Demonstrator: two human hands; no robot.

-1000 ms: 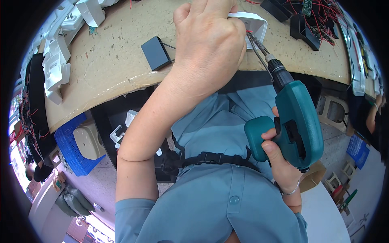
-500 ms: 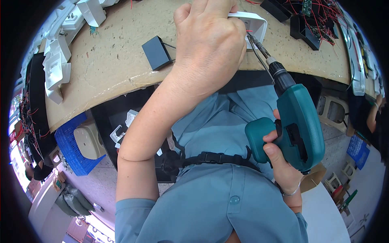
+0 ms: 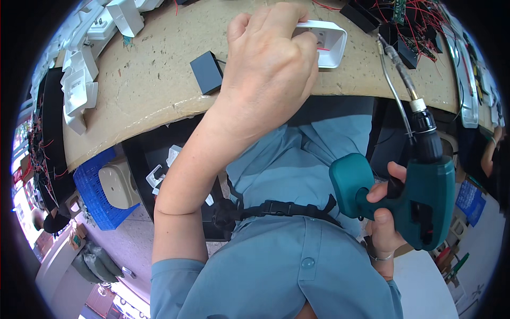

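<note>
Gripping a white housing (image 3: 333, 49) in the left hand (image 3: 271, 58), palm down, inside the tabletop's (image 3: 154, 80) near edge.
Clasping a green soldering gun (image 3: 445, 196) in the right hand (image 3: 386, 234) beyond that edge, with bare tabletop between tip (image 3: 391, 53) and housing.

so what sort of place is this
Most likely an electronics assembly workshop: the right hand holds what looks like a green soldering gun, a tangle of red wires lies at the far right of the bench, and white plastic housings are piled along its left.
</note>
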